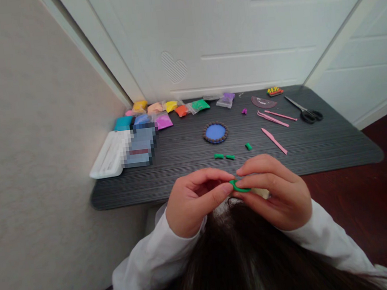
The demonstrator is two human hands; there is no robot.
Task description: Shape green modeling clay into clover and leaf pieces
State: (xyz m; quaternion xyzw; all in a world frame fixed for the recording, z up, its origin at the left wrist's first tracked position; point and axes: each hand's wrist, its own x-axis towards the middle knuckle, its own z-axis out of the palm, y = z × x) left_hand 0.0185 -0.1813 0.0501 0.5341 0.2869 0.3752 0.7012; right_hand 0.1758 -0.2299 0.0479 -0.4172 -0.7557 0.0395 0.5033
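So the person's left hand (195,203) and right hand (277,191) both have fingertips pinched on a curved green strip (244,189) by the near edge of the dark table (182,165), with three short green bits (248,146) lying just beyond and a blue disc (215,133) farther off.

The dark, fine-lined worktop (183,153) has rounded corners. Colourful clay packets (181,111) lie along its far left, a white case (109,155) nearer. A blue disc (215,132) ringed with brown balls lies mid-worktop, green clay pieces (219,156) nearer; rightward lie a pink modelling knife (274,141) and black-handled scissors (304,112).
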